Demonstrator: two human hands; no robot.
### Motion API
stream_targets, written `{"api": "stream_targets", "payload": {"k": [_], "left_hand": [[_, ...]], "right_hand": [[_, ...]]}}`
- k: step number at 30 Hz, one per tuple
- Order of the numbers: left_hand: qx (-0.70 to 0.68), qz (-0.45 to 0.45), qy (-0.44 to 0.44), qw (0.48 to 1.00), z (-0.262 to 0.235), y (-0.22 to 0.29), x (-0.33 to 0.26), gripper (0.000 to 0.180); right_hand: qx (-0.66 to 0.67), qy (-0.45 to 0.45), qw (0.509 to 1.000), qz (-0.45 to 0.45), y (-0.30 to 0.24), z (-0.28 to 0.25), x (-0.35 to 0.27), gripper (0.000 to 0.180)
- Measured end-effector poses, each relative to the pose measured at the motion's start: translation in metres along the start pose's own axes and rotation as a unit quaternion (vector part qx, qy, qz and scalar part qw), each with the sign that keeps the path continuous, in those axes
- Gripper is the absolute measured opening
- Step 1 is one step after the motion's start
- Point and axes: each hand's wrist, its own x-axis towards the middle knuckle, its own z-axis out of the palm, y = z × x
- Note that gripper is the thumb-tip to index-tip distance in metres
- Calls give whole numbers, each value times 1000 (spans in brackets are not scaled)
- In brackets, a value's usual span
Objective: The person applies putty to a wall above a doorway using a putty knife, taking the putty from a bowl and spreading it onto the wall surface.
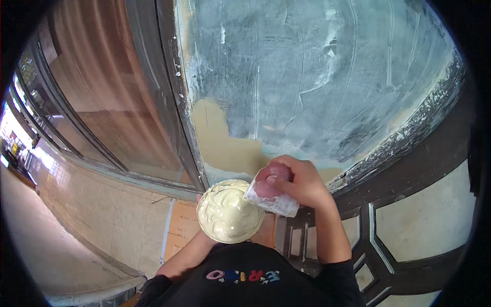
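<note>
Right hand pinches pink-and-white spreader; I see bowl of pale paste just left, left hand holding it.

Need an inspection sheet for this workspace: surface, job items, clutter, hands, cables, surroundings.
Surface: blue-grey wall, streaked; beige patch low on its left side.
Job's things: bowl full of cream paste; scraper, white-smeared, contact with bowl unclear.
Clutter: orange sheet below bowl.
Hands: left hand holds bowl, mostly hidden; right hand grips scraper.
Cables: thin dark line near sheet, can't tell if cable.
Surroundings: tiled floor, brown curtain, dark frame.
</note>
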Motion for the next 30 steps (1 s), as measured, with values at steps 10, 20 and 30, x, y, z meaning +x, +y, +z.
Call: {"api": "stream_targets", "payload": {"k": [10, 20, 30], "left_hand": [[-21, 11, -8, 1000, 11, 10, 0, 96], [75, 6, 53, 996, 12, 23, -7, 61], [-21, 16, 29, 999, 7, 29, -26, 59]], "right_hand": [[116, 31, 993, -11, -4, -1, 12, 27], [207, 82, 975, -12, 37, 0, -11, 15], [92, 99, 971, 196, 232, 130, -61, 15]]}}
